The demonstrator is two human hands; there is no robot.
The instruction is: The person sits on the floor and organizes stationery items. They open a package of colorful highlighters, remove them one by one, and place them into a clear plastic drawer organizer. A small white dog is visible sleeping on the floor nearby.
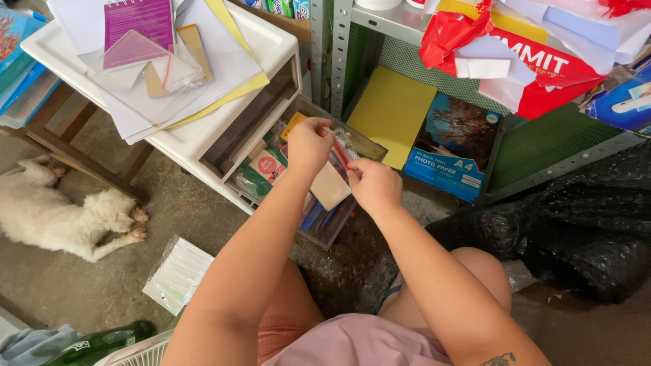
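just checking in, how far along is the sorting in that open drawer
Done: the drawer is pulled open. In hand: the left hand and right hand both grip a small clear bag over it. Left: packets still sit in the drawer, and papers stay piled on top.

Glossy clear plastic drawer (342, 220), matt beige card (330, 186), rough concrete floor (81, 285), perforated metal shelf (339, 41)

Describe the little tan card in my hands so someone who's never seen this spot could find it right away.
Start at the white plastic drawer cabinet and follow its pulled-out clear drawer. Above that drawer, the left hand and right hand meet around a small clear bag; the tan card hangs just below them, plain and unprinted, unlike the colourful packets underneath.
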